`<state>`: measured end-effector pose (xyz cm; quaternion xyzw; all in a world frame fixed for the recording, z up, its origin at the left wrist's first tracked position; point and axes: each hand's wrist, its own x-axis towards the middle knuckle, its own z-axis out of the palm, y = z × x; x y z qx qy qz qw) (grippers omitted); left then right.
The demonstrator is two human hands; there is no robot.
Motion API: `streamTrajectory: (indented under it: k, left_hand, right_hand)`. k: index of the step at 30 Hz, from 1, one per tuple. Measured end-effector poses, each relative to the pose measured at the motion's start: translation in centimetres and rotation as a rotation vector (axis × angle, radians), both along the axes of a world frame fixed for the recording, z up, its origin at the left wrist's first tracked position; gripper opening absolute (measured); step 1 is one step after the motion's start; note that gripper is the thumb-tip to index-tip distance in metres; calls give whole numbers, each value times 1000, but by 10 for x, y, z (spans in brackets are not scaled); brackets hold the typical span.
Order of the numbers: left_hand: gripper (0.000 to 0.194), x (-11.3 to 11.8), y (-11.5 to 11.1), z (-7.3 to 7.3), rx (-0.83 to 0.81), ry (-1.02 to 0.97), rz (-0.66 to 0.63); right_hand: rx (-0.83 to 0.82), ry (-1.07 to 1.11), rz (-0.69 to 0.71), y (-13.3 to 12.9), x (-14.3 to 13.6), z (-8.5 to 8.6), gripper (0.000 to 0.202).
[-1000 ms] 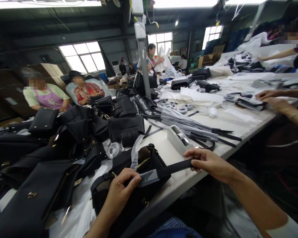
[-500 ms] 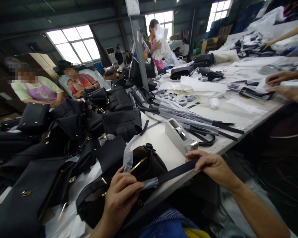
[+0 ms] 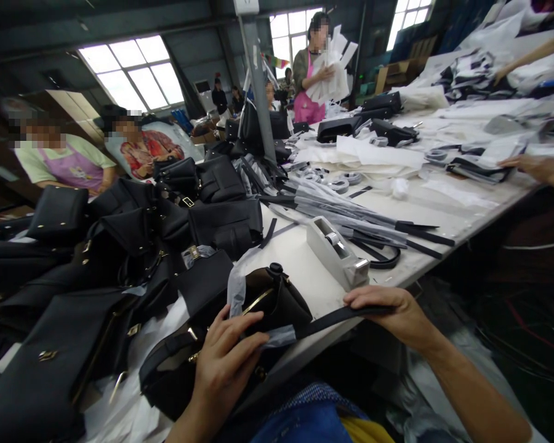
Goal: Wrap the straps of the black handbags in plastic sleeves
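A black strap (image 3: pixel 329 321), partly sleeved in clear plastic (image 3: pixel 281 336), runs between my two hands over the table's front edge. My left hand (image 3: pixel 224 357) holds its plastic-covered part between thumb and fingers, low over a black handbag (image 3: pixel 281 301) with a gold zip. Another plastic-sleeved strap piece (image 3: pixel 236 289) rises behind the left fingertips. Toward the strap's other end, my right hand (image 3: pixel 388 307) is closed on the bare black length, thumb underneath and fingers on top. Just beyond it stands a grey tape dispenser (image 3: pixel 330 258), which the hand appears not to touch.
Black handbags (image 3: pixel 226 224) lie heaped on the left. Plastic-wrapped straps (image 3: pixel 346 215) spread past the dispenser on the white table (image 3: pixel 295 255). A metal post (image 3: pixel 261 92) rises behind. Co-workers sit at left; another stands holding white sheets (image 3: pixel 335 77). Someone's hand (image 3: pixel 530 166) reaches in at right.
My right hand has slid slightly right along the strap and now covers its end portion. My left fingers have spread a little. The standing co-worker has moved right with the white sheets.
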<state>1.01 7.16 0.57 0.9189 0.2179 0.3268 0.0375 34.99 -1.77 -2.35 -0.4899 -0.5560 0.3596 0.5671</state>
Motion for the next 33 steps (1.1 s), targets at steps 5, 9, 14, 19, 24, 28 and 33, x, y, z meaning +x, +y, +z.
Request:
streamTrajectory:
  k: [5, 9, 14, 19, 24, 28, 33]
  left_hand:
    - [26, 13, -6, 18, 133, 143, 43]
    - [36, 26, -8, 32, 195, 137, -39]
    - [27, 26, -1, 27, 193, 29, -87]
    - [26, 14, 5, 17, -145, -136, 3]
    - [14, 15, -1, 30, -684, -301, 179]
    - [19, 13, -1, 41, -926, -418, 87]
    - [19, -30, 27, 103, -775, -915, 86]
  right_hand:
    - [-96, -83, 34, 2, -12, 19, 14]
    - [-255, 46, 81, 5, -27, 34, 23]
    - [-253, 127, 142, 8, -41, 37, 25]
    - [-233, 168, 188, 8, -57, 18, 39]
    - [-32, -110, -60, 33, -91, -4, 57]
    - [39, -329, -42, 68, -114, -1, 86]
    - [46, -391, -157, 88, -121, 6, 51]
